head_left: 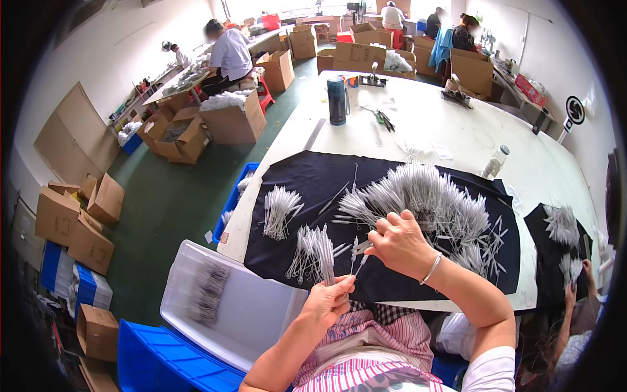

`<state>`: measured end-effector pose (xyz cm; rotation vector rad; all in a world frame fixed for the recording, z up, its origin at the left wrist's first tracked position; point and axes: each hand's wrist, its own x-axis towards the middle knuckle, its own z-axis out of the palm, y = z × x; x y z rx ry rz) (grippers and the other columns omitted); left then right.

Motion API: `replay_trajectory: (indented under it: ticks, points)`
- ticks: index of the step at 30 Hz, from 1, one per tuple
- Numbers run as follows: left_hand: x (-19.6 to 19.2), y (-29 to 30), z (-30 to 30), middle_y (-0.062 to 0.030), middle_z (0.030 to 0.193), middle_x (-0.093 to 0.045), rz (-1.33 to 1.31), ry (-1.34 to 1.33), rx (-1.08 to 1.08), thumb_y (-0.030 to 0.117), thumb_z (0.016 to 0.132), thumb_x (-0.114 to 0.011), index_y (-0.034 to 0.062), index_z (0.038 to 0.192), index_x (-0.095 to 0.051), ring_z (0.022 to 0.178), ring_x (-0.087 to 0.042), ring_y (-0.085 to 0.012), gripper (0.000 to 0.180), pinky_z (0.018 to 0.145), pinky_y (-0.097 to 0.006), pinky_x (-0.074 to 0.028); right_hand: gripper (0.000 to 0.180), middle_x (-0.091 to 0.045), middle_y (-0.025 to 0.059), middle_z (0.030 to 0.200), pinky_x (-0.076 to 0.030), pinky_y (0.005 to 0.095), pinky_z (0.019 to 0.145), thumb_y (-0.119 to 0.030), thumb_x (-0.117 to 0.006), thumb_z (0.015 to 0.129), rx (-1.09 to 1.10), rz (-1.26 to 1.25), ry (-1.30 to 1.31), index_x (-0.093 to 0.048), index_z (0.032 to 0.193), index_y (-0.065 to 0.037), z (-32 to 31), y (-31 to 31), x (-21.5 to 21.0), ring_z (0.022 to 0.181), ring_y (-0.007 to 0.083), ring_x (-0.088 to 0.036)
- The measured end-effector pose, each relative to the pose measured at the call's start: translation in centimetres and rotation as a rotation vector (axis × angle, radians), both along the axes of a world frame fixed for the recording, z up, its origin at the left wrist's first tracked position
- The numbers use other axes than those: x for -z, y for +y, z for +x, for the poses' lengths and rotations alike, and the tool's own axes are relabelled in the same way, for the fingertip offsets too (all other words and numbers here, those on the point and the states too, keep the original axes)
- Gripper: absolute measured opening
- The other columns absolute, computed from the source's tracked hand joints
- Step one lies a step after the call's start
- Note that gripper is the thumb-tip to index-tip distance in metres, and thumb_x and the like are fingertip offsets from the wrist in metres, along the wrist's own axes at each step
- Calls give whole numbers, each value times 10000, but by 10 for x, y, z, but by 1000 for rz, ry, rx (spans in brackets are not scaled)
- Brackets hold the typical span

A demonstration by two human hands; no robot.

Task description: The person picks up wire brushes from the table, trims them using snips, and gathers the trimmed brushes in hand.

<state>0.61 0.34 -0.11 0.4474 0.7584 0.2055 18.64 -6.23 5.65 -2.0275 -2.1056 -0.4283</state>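
A black cloth (pixel 307 179) covers the near part of the white surface (pixel 457 130), and a big loose heap of thin white sticks (pixel 431 196) lies spread over its middle and right. Two smaller bundles sit to the left of the heap: one fanned bundle (pixel 279 210) near the cloth's left edge, and another bundle (pixel 315 251) closer to the person. Farther back on the surface stand a dark flask (pixel 337 100) and a small clear bottle (pixel 495 162). Off the left edge of the surface, a clear plastic bin (pixel 228 307) sits beside the person's lap above a blue crate (pixel 163 362). Cardboard boxes (pixel 78 225) line the green floor, and other people work at tables far behind. At the right rim another person's hand (pixel 575 287) rests near a second black cloth (pixel 555 251).

The right hand (pixel 400 243) hangs over the cloth just in front of the heap, fingers curled down and pinching a few sticks whose ends point toward the person. The left hand (pixel 326 302) is at the near edge of the cloth, palm turned up, thumb and fingers closed on a small upright bunch of sticks (pixel 328 264). Both forearms come up from the lower edge, bent at the elbows.
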Motion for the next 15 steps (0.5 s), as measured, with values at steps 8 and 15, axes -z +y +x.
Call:
replay_trajectory:
  ticks: [8,15]
  points:
    - [0,-2,0,-22,631,-546,24,2,2,92,763,-619,46,778,-580,363,-335,-13,62,334,-180,-198,246,-501,24,668,-327,341,686,-336,-591,678,-38,-9,-90,-578,634,-94,-3,4,2,751,178,-480]
    - [-1,-5,1,-17,634,-547,43,29,4,94,765,-617,46,786,-579,369,-337,-11,65,339,-179,-205,239,-502,23,661,-326,337,687,-327,-600,662,-61,-23,-109,-575,611,-96,-7,3,-2,738,175,-483]
